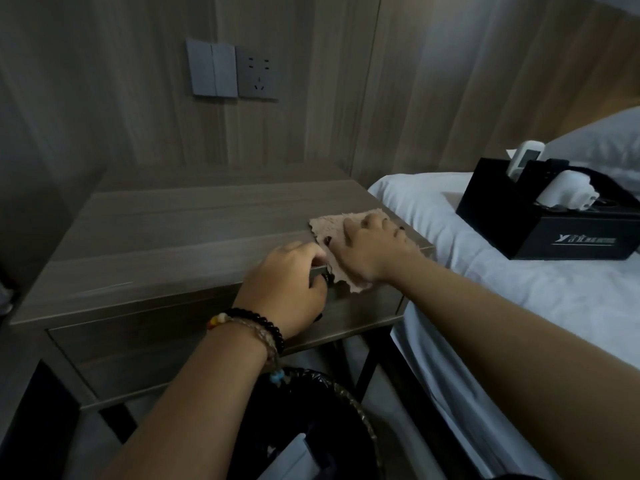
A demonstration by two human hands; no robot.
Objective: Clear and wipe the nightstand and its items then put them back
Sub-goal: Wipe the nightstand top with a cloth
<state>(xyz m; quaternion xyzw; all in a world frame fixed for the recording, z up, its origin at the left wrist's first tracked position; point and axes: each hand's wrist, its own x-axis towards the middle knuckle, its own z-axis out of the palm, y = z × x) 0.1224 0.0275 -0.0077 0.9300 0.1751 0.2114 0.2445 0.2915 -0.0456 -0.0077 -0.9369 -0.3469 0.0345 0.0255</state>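
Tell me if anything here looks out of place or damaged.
The black organizer box, holding a remote, sits on the bed rather than the nightstand; it looks set aside for cleaning. The cloth under the right hand has ragged edges. Nothing looks spilled.

A bedroom is shown, prob. a hotel room. A bed w/ white sheets and a white pillow is seen at the right, and a wooden nightstand is placed just beside it. The wall is covered w/ wood-look panels, where grey switches and a socket are fitted. A black organizer box w/ a remote control is set on the bed. A bin w/ black liner is seen below.
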